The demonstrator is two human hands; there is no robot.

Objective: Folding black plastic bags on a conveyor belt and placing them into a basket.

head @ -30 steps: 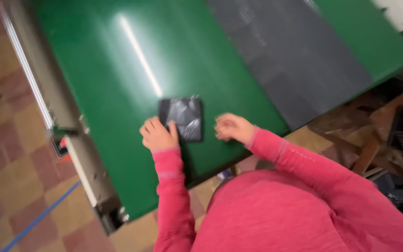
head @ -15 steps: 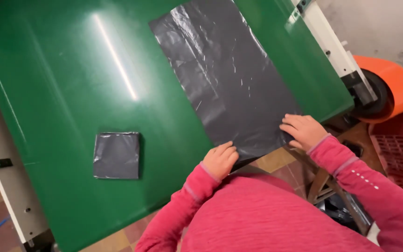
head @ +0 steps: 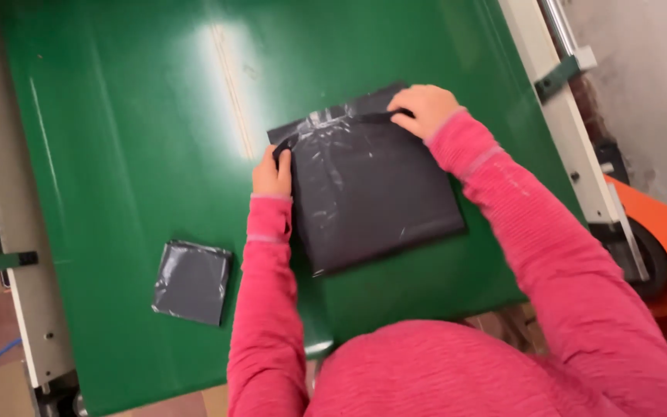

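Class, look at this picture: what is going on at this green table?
A person in a pink long-sleeved top leans over the green table. Both hands grip the far edge of a dark grey plastic sheet that lies folded over on the surface: the left hand at its left corner, the right hand at its right corner. A smaller, square folded dark grey plastic packet lies apart, to the left of the left sleeve.

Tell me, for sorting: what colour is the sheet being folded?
Dark grey sheet, glossy, in the head view.
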